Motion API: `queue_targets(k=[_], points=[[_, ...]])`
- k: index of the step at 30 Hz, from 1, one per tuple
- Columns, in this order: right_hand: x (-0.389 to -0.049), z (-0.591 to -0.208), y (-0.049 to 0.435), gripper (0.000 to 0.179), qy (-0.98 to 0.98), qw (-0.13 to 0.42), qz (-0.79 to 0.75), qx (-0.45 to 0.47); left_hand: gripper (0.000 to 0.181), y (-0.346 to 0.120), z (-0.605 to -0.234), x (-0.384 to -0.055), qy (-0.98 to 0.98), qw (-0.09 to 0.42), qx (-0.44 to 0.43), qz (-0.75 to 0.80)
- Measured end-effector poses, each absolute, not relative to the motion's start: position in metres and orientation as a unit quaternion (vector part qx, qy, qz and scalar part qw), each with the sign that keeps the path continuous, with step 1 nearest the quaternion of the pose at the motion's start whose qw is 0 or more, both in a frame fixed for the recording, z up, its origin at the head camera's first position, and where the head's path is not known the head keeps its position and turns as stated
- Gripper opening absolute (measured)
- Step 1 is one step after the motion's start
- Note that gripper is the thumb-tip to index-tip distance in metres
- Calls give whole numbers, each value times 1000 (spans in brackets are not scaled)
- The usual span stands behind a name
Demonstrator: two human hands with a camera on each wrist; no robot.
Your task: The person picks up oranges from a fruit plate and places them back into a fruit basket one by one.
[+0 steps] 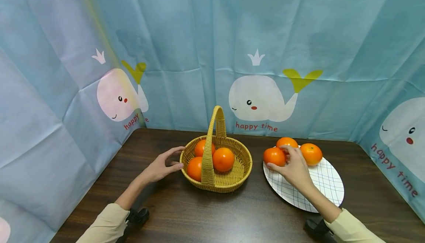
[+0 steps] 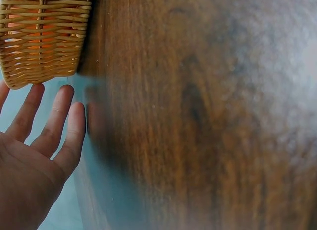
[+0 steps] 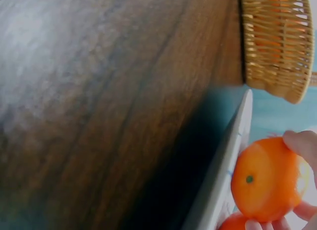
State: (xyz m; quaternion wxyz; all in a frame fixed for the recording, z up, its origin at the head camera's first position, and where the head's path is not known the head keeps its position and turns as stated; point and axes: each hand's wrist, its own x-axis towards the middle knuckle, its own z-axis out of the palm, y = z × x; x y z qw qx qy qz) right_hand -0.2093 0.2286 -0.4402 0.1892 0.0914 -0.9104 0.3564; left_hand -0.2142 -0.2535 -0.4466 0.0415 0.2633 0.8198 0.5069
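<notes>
A wicker basket [image 1: 245, 161] with a tall handle stands mid-table and has three oranges inside, one of them the front-right orange [image 1: 223, 159]. Beside its left rim is my left hand [image 1: 161, 167], fingers spread and fingertips at the wicker; in the left wrist view the fingers [image 2: 55, 121] are extended near the basket wall. At the right, my right hand [image 1: 296, 167] grips an orange [image 3: 267, 180] over the left side of a white checked plate [image 1: 327, 184]. Two more oranges, the back orange [image 1: 287, 142] and the right orange [image 1: 311, 154], sit on that plate.
Everything stands on a dark wooden table [image 1: 212, 217]. A light blue curtain [image 1: 186, 51] printed with whales surrounds the back and sides. Between basket and plate lies a narrow strip of tabletop. The basket's handle [image 1: 208, 154] arches high above its rim.
</notes>
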Motion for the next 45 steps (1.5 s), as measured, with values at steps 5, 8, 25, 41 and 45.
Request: queue_targets(k=[5,8,25,41,45], points=[[-211,-440,228,68,-911,183,360,88,60,-254,-447,-215,820,47,258,509],[-211,-440,228,67,-911,179,361,87,60,-254,-447,-215,821,48,258,507],[-205,-436,228,66,-900,151,396,101,59,-253,-446,-214,820,40,267,505],[-204,-413,233,62,-870,140,451,144,59,-252,-443,-213,827,38,260,498],[-203,-412,236,62,-858,134,468,163,59,-252,-443,-213,823,39,262,502]])
